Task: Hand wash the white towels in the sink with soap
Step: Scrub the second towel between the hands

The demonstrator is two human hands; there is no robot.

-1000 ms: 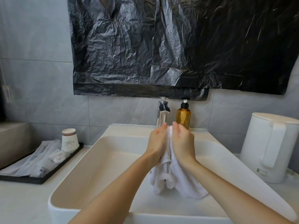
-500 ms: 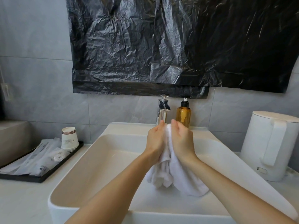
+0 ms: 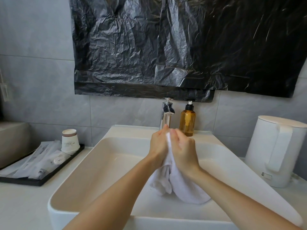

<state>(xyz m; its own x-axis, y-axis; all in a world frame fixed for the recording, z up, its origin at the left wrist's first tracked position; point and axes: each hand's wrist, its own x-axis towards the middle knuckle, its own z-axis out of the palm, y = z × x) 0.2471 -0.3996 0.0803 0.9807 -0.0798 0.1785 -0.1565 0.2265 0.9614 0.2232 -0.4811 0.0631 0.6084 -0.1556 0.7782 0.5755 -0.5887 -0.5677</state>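
Observation:
A white towel (image 3: 182, 185) hangs bunched over the white rectangular sink (image 3: 99, 165), its lower end resting on the basin floor. My left hand (image 3: 158, 146) and my right hand (image 3: 184, 150) press its upper part between them, palms facing each other, just in front of the chrome faucet (image 3: 167, 113). An amber soap pump bottle (image 3: 187, 121) stands on the sink's back ledge, right of the faucet. No water runs from the faucet.
A black tray (image 3: 39, 180) on the left counter holds wrapped packets and stacked paper cups (image 3: 69, 141). A white kettle (image 3: 275, 150) stands at the right. Black plastic sheeting (image 3: 166, 47) covers the wall above the sink.
Both hands keep rubbing the towel between them. The right hand has slid slightly down against the left and the towel's hanging folds have shifted.

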